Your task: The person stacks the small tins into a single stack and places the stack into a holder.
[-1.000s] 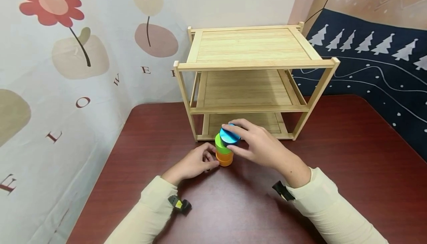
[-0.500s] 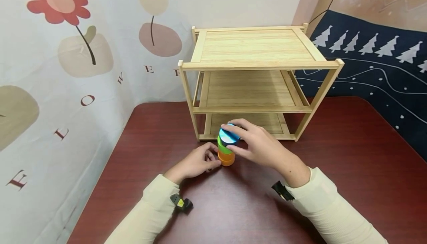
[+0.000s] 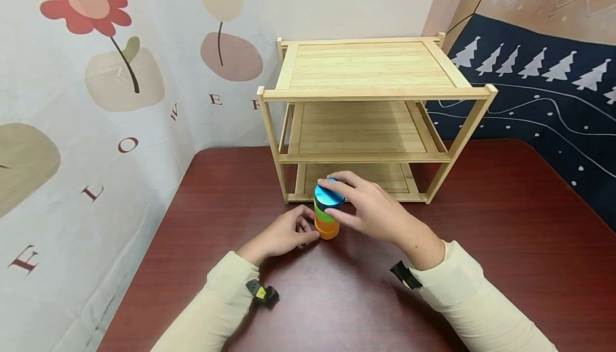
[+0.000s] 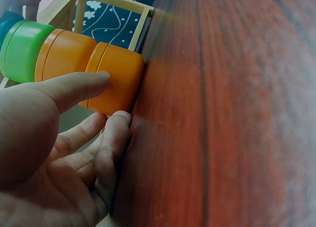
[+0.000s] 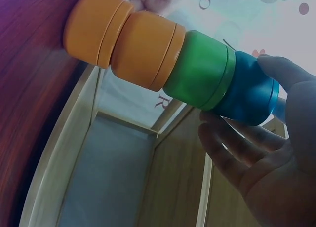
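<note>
Several small lidded tins form an upright stack on the table, just in front of the shelf. At the bottom is an orange tin (image 5: 94, 27), topped by a second orange tin (image 5: 145, 49), then a green tin (image 5: 199, 68). A shiny blue tin (image 3: 329, 196) caps the stack. My right hand (image 3: 375, 206) grips it from the right, thumb on the near side and fingers across the far side. Low on the left, my left hand (image 3: 284, 232) holds the bottom orange tin between thumb and fingertips, as the left wrist view shows up close.
A three-tier wooden shelf (image 3: 370, 95) stands right behind the stack on the reddish-brown table (image 3: 231, 181). A flower-print cloth (image 3: 144, 74) hangs at the left and back, and a dark tree-print cloth (image 3: 529, 100) at the right.
The blue tin in my right hand has shifted slightly left and now lines up over the green one. My left hand stays at the stack's base. The head view has turned slightly left.
</note>
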The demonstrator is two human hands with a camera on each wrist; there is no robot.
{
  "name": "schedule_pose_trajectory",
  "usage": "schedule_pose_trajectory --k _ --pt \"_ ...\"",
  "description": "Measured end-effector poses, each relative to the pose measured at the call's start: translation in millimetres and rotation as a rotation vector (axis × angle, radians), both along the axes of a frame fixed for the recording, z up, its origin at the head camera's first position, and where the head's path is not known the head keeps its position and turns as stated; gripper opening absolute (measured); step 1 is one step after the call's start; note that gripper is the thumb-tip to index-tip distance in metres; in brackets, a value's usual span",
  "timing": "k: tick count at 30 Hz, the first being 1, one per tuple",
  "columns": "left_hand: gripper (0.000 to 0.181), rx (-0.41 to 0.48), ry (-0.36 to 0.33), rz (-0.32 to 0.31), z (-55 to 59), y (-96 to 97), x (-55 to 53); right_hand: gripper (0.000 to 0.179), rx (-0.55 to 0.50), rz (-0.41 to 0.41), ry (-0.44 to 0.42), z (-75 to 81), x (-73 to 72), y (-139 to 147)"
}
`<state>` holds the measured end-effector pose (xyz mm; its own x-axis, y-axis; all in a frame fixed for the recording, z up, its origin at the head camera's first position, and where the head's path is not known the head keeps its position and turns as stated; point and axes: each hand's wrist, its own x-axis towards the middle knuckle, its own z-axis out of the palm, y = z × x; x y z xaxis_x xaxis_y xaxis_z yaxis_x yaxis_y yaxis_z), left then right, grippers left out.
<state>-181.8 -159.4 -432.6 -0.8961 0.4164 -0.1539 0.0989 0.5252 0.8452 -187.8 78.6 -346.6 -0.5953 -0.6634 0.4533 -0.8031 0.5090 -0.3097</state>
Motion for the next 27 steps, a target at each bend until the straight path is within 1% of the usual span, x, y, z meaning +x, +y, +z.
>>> schedule_pose_trajectory --k 11,21,27 --pt "0.038 0.014 0.001 -0.001 -0.2 0.0 -0.5 0.051 -0.018 0.006 -0.003 0.6 0.3 -2.4" --pt "0.038 0.003 0.002 0.005 -0.5 0.5 0.0 0.052 -0.018 0.001 -0.048 -0.1 -0.1 -1.5" --pt "0.038 -0.003 0.004 0.004 0.1 0.2 0.4 0.051 -0.002 -0.017 -0.075 -0.1 -0.7 -1.5"
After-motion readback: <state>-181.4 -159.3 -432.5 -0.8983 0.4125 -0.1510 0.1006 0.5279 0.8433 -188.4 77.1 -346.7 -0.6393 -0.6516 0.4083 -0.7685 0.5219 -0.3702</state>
